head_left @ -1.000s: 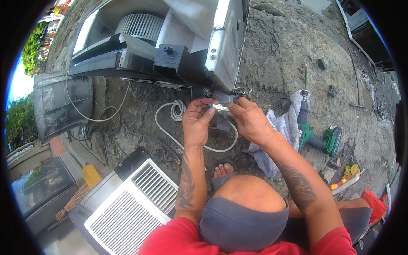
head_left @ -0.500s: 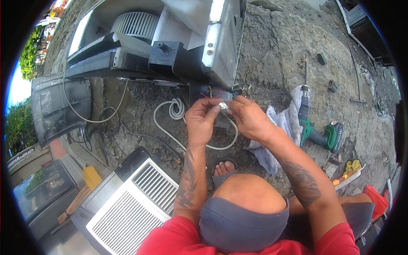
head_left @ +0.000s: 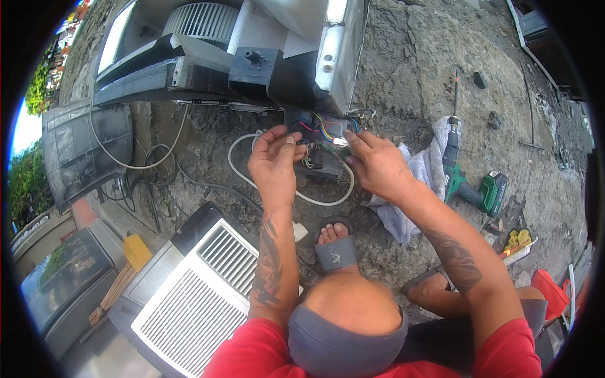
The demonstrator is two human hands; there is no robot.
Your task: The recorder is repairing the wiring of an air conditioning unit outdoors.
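Note:
My right hand (head_left: 383, 165) pinches a small shiny silver piece (head_left: 340, 142) between thumb and fingertips, just in front of the opened air conditioner unit (head_left: 255, 74). My left hand (head_left: 275, 160) is raised a little to the left of it, fingers curled and thumb pressed against them; whatever it holds is too small to make out. Between the hands, coloured wires (head_left: 326, 128) come out of a small electrical box below the unit's edge. A pale power cord (head_left: 315, 203) loops on the ground beneath my hands.
A white grille front panel (head_left: 195, 305) lies at the lower left. To the right, a green cordless drill (head_left: 465, 189) rests by a grey towel (head_left: 409, 214). A dark plastic panel (head_left: 88, 151) stands at the left. Farther right are yellow gloves (head_left: 518, 240) and a red bag (head_left: 551, 293).
My hands have moved apart: the left has drawn back to the left, while the right keeps the silver piece. The wires between them show more. My knee has shifted, uncovering more of my sandalled foot.

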